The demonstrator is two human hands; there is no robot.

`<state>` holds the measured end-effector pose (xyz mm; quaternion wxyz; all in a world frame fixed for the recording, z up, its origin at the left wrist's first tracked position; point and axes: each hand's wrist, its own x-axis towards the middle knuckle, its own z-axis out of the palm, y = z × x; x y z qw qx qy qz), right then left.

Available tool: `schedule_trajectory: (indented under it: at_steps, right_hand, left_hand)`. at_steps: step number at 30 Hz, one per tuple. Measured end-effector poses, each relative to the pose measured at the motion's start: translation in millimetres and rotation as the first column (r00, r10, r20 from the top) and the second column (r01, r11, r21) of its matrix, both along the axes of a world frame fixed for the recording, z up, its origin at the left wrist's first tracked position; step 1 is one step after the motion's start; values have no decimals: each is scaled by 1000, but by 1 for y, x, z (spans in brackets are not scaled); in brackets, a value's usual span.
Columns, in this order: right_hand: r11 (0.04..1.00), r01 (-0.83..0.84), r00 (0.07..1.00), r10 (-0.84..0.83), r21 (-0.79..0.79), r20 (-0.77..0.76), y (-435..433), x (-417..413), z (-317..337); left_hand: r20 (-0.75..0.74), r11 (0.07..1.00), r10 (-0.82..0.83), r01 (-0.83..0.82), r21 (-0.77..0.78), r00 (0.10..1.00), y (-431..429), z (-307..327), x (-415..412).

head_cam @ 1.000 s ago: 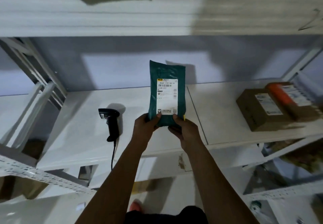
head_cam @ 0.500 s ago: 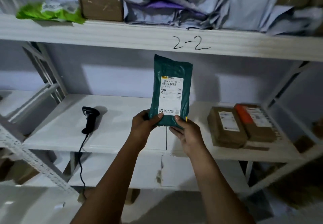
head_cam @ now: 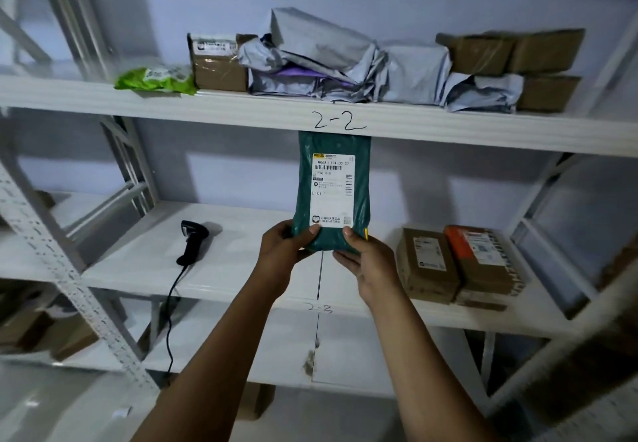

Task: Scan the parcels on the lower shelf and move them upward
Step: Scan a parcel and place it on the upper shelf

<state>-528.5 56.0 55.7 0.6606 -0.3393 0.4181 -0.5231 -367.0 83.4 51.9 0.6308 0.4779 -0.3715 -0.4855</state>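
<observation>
A dark green parcel bag (head_cam: 362, 172) with a white shipping label stands upright in front of me. My left hand (head_cam: 283, 248) and my right hand (head_cam: 366, 260) pinch its bottom edge, thumbs on the front. Its top edge reaches the front lip of the upper shelf (head_cam: 241, 110) marked "2-2". The lower shelf (head_cam: 241, 262) lies behind my hands. A black barcode scanner (head_cam: 193, 239) with a cable lies on the lower shelf, left of my hands. Two brown boxes (head_cam: 428, 262), one with orange tape (head_cam: 483, 258), sit at the lower shelf's right.
The upper shelf holds a light green bag (head_cam: 155, 80), a brown box (head_cam: 217, 62), a heap of grey mailer bags (head_cam: 345, 62) and stacked brown boxes (head_cam: 518, 58) at the right. White metal uprights (head_cam: 62, 269) flank the bay. More boxes (head_cam: 41, 334) lie low at the left.
Both hands have raised the green parcel from just above the lower shelf up to the upper shelf's lip. My view has tilted up, showing the upper shelf's parcels.
</observation>
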Motion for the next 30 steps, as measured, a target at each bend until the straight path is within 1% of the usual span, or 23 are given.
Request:
schedule_trajectory:
  at_steps: [5,9,12,16,24,27,30]
  right_hand:
    - [1000,-12,1000,12,-4,6,28,8,-5]
    - [998,-44,999,44,-40,5,46,26,-4]
    - [996,-60,998,60,-71,-2,57,48,0]
    - [990,-72,997,76,-123,28,68,74,13]
    - [973,-40,999,40,-228,-6,80,82,53]
    - [962,-12,1000,6,-272,-22,80,75,72]
    - [953,31,998,-44,-302,-39,81,67,86]
  left_hand:
    - [9,1000,-2,2,-4,1000,26,-4,11]
    - [16,1000,7,-7,-4,1000,49,-4,32]
    - [15,999,21,-20,-29,1000,64,2,55]
    - [16,997,37,-35,-72,999,76,18,81]
    - [47,989,31,-24,-145,998,86,54,90]
    - [70,985,14,-2,-175,997,84,72,83]
    - [62,981,0,12,-195,998,82,85,72]
